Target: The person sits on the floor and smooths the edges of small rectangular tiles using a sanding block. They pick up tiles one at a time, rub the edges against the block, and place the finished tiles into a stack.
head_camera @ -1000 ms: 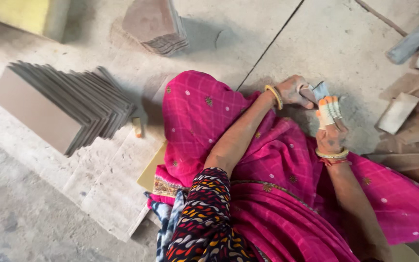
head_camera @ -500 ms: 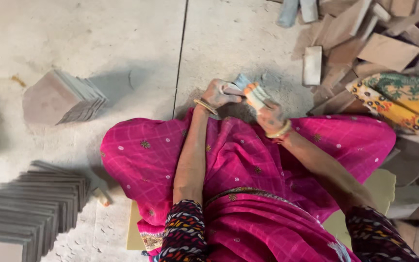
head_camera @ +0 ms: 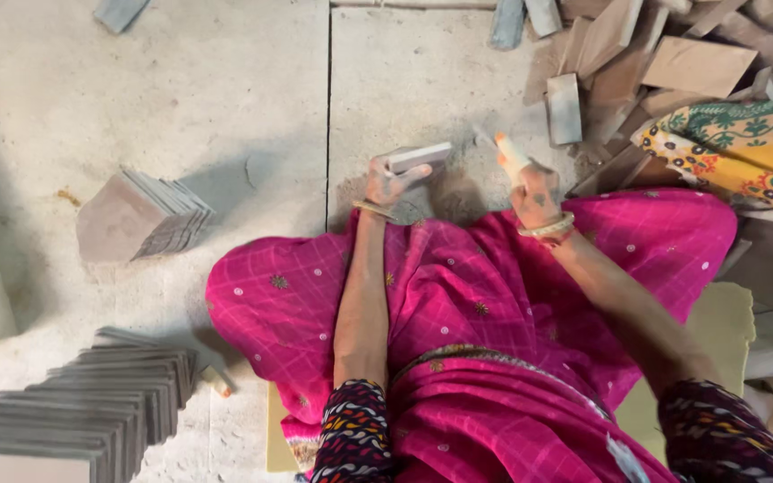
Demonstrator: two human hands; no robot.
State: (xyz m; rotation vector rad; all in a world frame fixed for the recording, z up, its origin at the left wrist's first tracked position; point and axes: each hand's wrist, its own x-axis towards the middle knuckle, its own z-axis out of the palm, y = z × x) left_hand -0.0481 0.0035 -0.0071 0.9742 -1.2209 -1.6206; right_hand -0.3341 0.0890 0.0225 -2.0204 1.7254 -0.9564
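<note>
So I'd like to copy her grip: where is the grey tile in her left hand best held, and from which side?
By its long thin edges, near one end, coming from below. The tile lies flat and narrow, and the left hand pinches its near end, leaving the far end clear. The right hand, its fingers wrapped in tape, is apart from it.

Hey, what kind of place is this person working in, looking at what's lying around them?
Probably a floor-level stone or tile workshop. Neat stacks of thin grey slabs stand on the dusty concrete floor, a heap of rough offcuts lies nearby, and the left hand holds a small grey slab piece.
</note>
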